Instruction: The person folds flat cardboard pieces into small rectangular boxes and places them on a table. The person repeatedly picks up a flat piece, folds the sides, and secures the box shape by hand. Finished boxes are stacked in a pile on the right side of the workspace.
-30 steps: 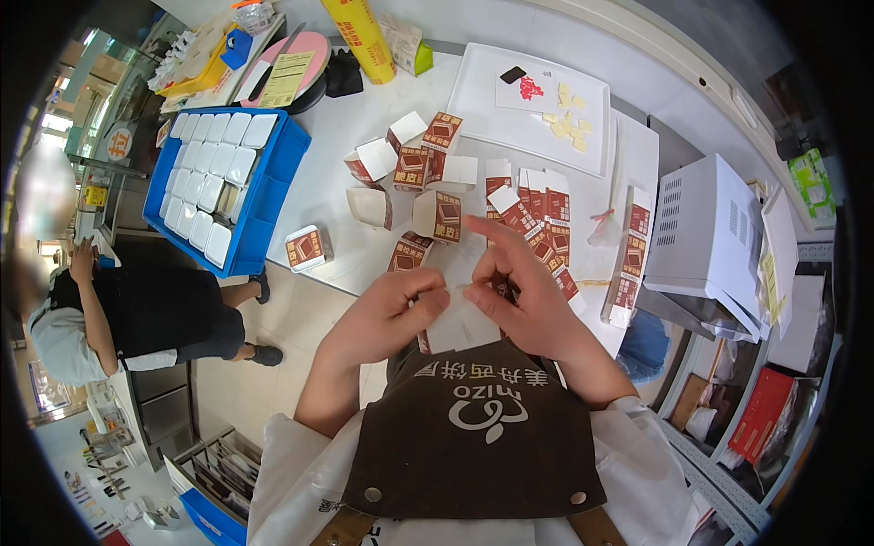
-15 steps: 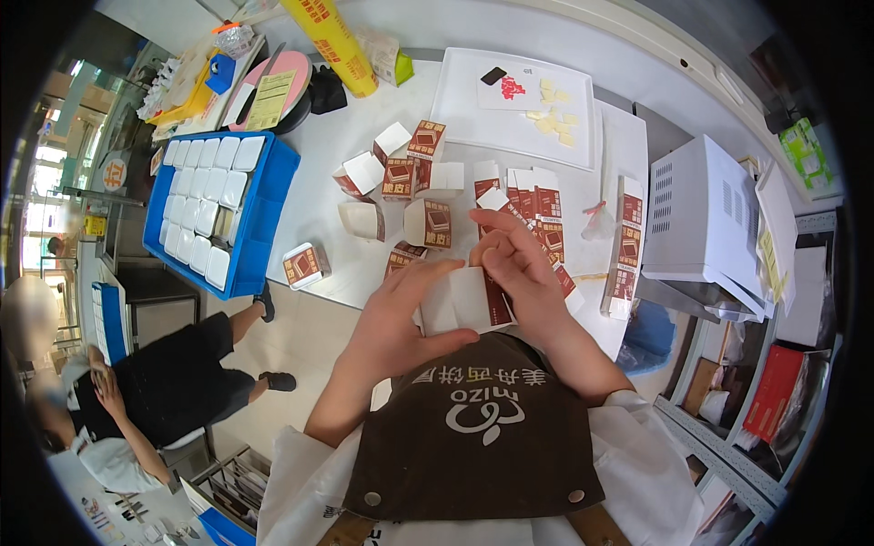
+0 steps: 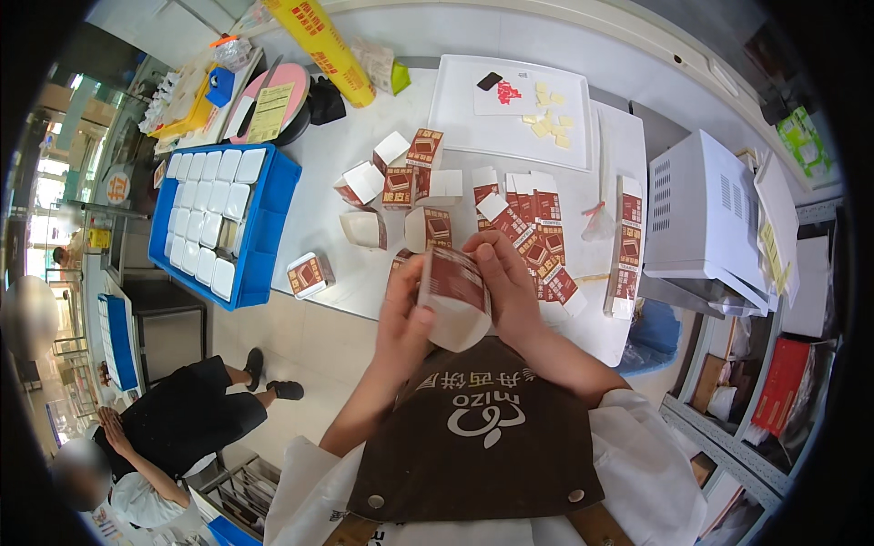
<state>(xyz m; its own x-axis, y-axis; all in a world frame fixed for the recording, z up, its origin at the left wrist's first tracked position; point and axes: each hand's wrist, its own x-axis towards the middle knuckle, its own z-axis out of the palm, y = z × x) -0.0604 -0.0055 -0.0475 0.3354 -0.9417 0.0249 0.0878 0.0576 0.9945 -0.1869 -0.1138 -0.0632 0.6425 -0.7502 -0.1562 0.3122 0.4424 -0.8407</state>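
A small brown-and-white paper box (image 3: pixel 458 284) is held between my hands in front of the apron, its white open end facing toward me. My left hand (image 3: pixel 401 305) grips its left side, with the thumb along the white flap. On its right side, my right hand (image 3: pixel 508 284) has its fingers closed around the upper edge. Just beyond stands a group of opened boxes (image 3: pixel 424 153), some upright and some tipped over. Flat unfolded cartons (image 3: pixel 546 238) lie overlapped to their right. Near the table's front edge sits a box with a white item in it (image 3: pixel 309 275).
A blue crate (image 3: pixel 273 214) of white rounded-square containers stands at the left. Behind are a white tray (image 3: pixel 455 136) with small yellow and red pieces and a yellow film roll (image 3: pixel 330 59). More cartons (image 3: pixel 627 250) and a white appliance (image 3: pixel 701 214) are at right. A person sits at lower left.
The box between my hands has been turned and tilted, so its printed brown side faces up and its open end points toward me. Both hands have shifted their hold.
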